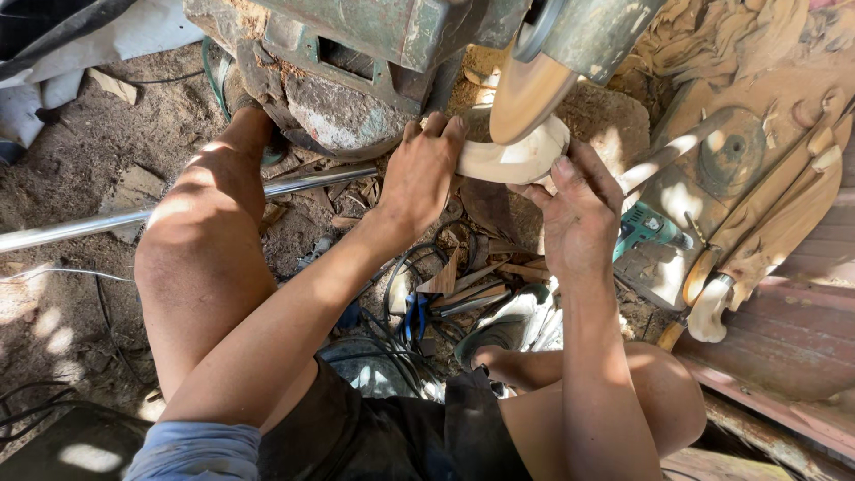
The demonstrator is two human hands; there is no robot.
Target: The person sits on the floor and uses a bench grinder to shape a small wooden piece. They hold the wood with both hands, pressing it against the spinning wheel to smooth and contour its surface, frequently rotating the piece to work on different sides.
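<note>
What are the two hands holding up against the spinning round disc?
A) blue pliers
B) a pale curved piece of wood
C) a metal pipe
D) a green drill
B: both the left hand and the right hand grip the pale curved piece of wood, pressed against the round disc.

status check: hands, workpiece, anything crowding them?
Left hand and right hand both grip the pale wooden piece. Piece sits against the sanding disc. Cables and wood scraps lie below.
</note>
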